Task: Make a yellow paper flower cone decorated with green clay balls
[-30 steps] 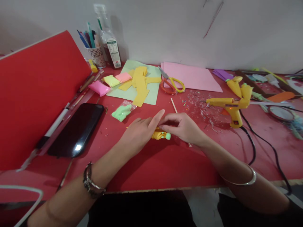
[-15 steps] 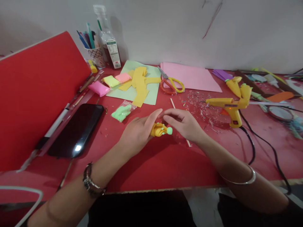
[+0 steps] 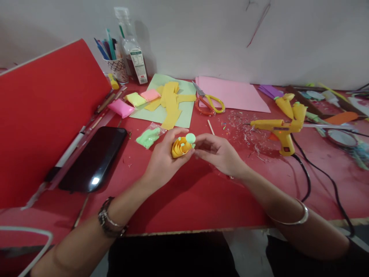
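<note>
My left hand (image 3: 163,157) is wrapped around a yellow rolled-paper piece (image 3: 179,147) over the table's near middle. Small pale green clay bits dot its layered folds, and a larger round green ball (image 3: 190,138) sits at its upper right end. My right hand (image 3: 217,154) is at that end with thumb and fingers pinched together; anything between the fingertips is too small to make out. Beyond my left hand lies a bag of light green clay (image 3: 148,137). A thin white stick (image 3: 211,127) pokes out from beneath my right hand.
Scissors (image 3: 209,103), yellow paper strips (image 3: 171,105) and pink sheets (image 3: 233,94) lie at the back. A yellow glue gun (image 3: 278,130) with a black cable stands right, among paper scraps. A phone (image 3: 93,157) and a leaning red board (image 3: 49,119) are left.
My left hand has turned, tipping the yellow piece up and left so its folds and green ball face me more. My right fingers have come down to its end.
</note>
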`<control>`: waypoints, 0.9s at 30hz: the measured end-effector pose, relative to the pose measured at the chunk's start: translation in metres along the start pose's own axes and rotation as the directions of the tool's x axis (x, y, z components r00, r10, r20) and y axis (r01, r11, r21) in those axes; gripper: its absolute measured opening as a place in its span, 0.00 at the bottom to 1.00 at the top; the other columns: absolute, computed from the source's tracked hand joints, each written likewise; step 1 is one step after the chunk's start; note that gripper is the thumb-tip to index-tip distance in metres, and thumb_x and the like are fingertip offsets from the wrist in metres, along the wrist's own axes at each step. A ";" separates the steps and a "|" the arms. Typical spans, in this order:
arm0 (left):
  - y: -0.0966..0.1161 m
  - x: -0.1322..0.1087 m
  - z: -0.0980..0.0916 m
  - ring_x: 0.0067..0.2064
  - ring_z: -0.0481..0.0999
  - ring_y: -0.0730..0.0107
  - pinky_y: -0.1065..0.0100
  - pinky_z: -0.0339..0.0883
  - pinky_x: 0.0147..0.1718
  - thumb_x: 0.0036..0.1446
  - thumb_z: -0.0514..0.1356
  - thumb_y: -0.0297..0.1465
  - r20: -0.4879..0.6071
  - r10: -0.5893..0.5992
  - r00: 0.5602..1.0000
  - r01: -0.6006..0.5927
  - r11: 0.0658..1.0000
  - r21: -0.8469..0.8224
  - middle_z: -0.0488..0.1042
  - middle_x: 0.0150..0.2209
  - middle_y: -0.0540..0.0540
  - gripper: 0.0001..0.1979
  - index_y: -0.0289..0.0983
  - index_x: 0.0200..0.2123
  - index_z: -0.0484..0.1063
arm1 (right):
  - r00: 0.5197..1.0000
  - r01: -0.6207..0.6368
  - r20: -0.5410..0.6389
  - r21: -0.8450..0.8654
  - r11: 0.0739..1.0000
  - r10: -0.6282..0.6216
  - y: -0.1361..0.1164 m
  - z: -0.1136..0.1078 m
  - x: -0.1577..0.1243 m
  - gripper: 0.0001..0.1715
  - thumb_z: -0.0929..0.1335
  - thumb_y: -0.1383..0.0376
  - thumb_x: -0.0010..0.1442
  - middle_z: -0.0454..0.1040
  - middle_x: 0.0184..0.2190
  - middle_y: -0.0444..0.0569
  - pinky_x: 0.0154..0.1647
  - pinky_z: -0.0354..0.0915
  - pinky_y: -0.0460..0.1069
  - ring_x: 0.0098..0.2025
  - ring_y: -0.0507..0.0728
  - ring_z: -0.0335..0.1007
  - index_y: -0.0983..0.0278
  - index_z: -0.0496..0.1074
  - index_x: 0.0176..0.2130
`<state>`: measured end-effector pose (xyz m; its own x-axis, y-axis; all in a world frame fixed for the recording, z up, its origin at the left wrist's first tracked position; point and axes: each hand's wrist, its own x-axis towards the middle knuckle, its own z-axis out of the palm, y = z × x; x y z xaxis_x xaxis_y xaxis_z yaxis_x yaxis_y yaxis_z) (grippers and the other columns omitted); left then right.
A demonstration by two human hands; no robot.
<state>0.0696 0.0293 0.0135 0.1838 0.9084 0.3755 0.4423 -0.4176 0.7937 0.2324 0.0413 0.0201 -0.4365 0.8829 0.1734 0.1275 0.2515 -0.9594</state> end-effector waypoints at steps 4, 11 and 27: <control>0.003 0.002 0.001 0.34 0.68 0.74 0.72 0.64 0.33 0.49 0.57 0.31 0.034 -0.070 0.997 0.074 0.985 -0.157 0.70 0.36 0.50 0.15 0.38 0.42 0.61 | 0.999 0.024 -0.037 -0.021 0.999 -0.024 -0.001 0.001 -0.001 0.08 0.66 0.68 0.50 0.70 0.29 0.43 0.34 0.65 0.44 0.31 0.48 0.66 0.64 0.67 0.35; 0.008 0.005 0.003 0.24 0.65 0.79 0.76 0.60 0.20 0.46 0.58 0.30 0.181 -0.182 0.967 0.240 0.888 -0.392 0.67 0.26 0.53 0.10 0.36 0.34 0.62 | 0.995 0.053 -0.080 -0.076 0.996 -0.059 -0.006 0.002 -0.002 0.02 0.66 0.70 0.50 0.70 0.25 0.42 0.31 0.65 0.44 0.28 0.47 0.67 0.65 0.67 0.29; 0.005 0.006 0.001 0.26 0.67 0.76 0.72 0.64 0.27 0.43 0.60 0.34 0.225 -0.196 0.954 0.273 0.878 -0.393 0.69 0.24 0.52 0.09 0.35 0.27 0.67 | 0.991 0.057 -0.120 -0.023 0.998 -0.059 -0.008 0.004 -0.003 0.05 0.67 0.70 0.49 0.73 0.30 0.44 0.35 0.67 0.45 0.32 0.49 0.70 0.64 0.69 0.31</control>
<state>0.0743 0.0324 0.0192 0.2859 0.9535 0.0952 0.0936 -0.1267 0.9875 0.2294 0.0355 0.0264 -0.3330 0.9077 0.2555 0.1231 0.3105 -0.9426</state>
